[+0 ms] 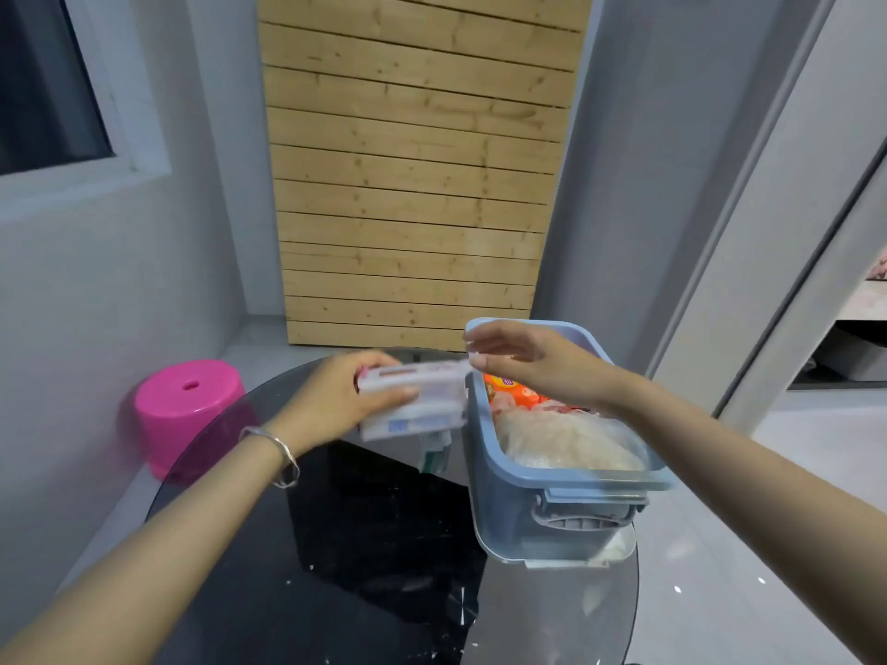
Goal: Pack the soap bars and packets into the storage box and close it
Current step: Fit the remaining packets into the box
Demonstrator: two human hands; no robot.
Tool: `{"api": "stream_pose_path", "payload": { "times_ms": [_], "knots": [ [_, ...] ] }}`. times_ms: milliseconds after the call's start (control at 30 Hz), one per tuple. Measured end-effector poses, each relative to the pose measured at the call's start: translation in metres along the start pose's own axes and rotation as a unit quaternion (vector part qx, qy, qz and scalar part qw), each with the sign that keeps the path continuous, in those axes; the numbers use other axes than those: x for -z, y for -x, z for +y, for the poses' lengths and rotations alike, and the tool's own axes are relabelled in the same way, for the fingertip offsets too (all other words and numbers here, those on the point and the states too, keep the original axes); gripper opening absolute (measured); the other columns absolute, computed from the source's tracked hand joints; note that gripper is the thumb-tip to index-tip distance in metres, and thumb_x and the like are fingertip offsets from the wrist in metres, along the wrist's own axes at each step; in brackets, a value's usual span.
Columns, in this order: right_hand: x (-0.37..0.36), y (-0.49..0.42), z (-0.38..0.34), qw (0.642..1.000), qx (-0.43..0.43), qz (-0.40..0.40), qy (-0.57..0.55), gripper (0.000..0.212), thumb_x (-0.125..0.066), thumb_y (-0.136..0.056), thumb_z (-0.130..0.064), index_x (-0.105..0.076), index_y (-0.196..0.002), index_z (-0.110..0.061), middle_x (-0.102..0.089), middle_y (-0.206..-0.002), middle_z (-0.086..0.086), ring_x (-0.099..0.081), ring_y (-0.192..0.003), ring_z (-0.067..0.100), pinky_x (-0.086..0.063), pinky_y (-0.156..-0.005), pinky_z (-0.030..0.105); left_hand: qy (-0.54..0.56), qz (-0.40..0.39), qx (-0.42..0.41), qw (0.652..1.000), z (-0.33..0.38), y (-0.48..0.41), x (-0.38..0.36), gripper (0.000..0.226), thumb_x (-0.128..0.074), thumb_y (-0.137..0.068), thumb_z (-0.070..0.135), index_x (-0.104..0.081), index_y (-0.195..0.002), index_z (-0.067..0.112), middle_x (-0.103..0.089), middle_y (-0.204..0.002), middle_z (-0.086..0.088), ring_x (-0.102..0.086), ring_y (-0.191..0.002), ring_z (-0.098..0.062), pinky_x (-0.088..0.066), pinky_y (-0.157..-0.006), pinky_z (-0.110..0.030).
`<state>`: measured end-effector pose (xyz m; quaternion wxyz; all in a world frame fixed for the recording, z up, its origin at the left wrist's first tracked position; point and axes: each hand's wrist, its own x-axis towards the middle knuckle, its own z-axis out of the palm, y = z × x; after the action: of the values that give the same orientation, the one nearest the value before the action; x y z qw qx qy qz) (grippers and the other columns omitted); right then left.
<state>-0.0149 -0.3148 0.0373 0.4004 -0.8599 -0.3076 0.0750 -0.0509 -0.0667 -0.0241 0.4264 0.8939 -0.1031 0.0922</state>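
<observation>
Head view: left hand [343, 395] grips rectangular soap pack [427, 407]; right hand [528, 360] spread over blue plastic box [504, 511].

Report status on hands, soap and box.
Left hand grips soap bars beside storage box. Right hand open over it. Box unlidded, part full. Path clear.

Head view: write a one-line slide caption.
Left hand holds boxed soap bars beside the open blue storage box, right hand hovering over its packets.
</observation>
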Motion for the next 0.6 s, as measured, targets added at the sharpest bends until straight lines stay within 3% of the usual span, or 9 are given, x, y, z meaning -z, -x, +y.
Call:
{"api": "stream_pose_path", "payload": {
  "times_ms": [67, 200, 300, 367, 467, 533, 600],
  "knots": [
    [0.016, 0.001, -0.008, 1.0, 0.017, 0.006, 0.022, 0.041, -0.066, -0.086, -0.03, -0.058, -0.126, -0.022, -0.065, -0.117, -0.01, -0.062, -0.105, 0.001, -0.049, -0.092, 0.016, 0.022, 0.037, -0.036, 0.998, 0.029, -0.012, 0.001, 0.031, -0.07, -0.071, 0.053, -0.068, -0.095, 0.034, -0.072, -0.081, 0.004, -0.066, -0.069, -0.019, -0.052, -0.059, -0.033],
    [0.054, 0.008, -0.008, 0.977, 0.057, 0.043, 0.203, 0.035, -0.075, -0.078, -0.028, -0.068, -0.111, -0.017, -0.072, -0.102, -0.002, -0.065, -0.088, 0.013, -0.052, -0.08, 0.026, 0.027, 0.042, -0.106, 0.993, 0.081, -0.043, -0.028, 0.037, -0.07, -0.066, 0.057, -0.067, -0.097, 0.035, -0.07, -0.077, 0.013, -0.056, -0.055, 0.004, -0.04, -0.048, -0.009],
    [0.081, 0.022, 0.015, 0.955, -0.007, 0.046, 0.292, 0.034, -0.078, -0.074, -0.03, -0.07, -0.106, -0.02, -0.072, -0.097, -0.003, -0.064, -0.086, 0.017, -0.05, -0.075, 0.026, 0.023, -0.003, -0.12, 0.993, 0.096, -0.066, -0.066, 0.031, -0.075, -0.071, 0.045, -0.067, -0.098, 0.034, -0.069, -0.084, 0.015, -0.061, -0.071, 0.003, -0.047, -0.062, -0.015],
    [0.084, 0.03, 0.037, 0.944, -0.063, 0.027, 0.324, 0.04, -0.078, -0.073, -0.034, -0.069, -0.11, -0.022, -0.071, -0.102, -0.003, -0.064, -0.091, 0.019, -0.05, -0.08, 0.03, 0.024, -0.06, -0.114, 0.991, 0.094, -0.077, -0.091, 0.034, -0.077, -0.072, 0.039, -0.068, -0.104, 0.028, -0.067, -0.092, 0.017, -0.063, -0.086, -0.004, -0.045, -0.072, -0.014],
    [0.077, 0.037, 0.076, 0.912, -0.088, 0.031, 0.4, 0.046, -0.074, -0.073, -0.045, -0.065, -0.116, -0.029, -0.071, -0.107, -0.005, -0.061, -0.092, 0.019, -0.043, -0.082, 0.027, -0.007, -0.108, -0.127, 0.986, 0.087, -0.087, -0.12, 0.033, -0.075, -0.075, 0.034, -0.07, -0.108, 0.028, -0.063, -0.084, 0.028, -0.056, -0.079, 0.007, -0.037, -0.064, 0.001],
    [0.075, 0.036, 0.092, 0.902, -0.076, 0.049, 0.422, 0.043, -0.072, -0.074, -0.048, -0.065, -0.114, -0.033, -0.072, -0.103, -0.006, -0.054, -0.088, 0.016, -0.034, -0.082, 0.023, -0.043, -0.106, -0.134, 0.984, 0.085, -0.094, -0.128, 0.034, -0.073, -0.075, 0.04, -0.07, -0.108, 0.03, -0.07, -0.091, 0.021, -0.055, -0.079, 0.004, -0.035, -0.063, -0.001],
    [0.078, 0.033, 0.101, 0.898, -0.069, 0.052, 0.432, 0.04, -0.07, -0.076, -0.048, -0.065, -0.113, -0.033, -0.072, -0.103, -0.006, -0.056, -0.094, 0.018, -0.032, -0.099, 0.028, -0.06, -0.105, -0.138, 0.983, 0.085, -0.101, -0.131, 0.034, -0.073, -0.074, 0.042, -0.07, -0.107, 0.032, -0.072, -0.099, 0.013, -0.058, -0.085, -0.004, -0.037, -0.065, -0.005]
  ]
}}
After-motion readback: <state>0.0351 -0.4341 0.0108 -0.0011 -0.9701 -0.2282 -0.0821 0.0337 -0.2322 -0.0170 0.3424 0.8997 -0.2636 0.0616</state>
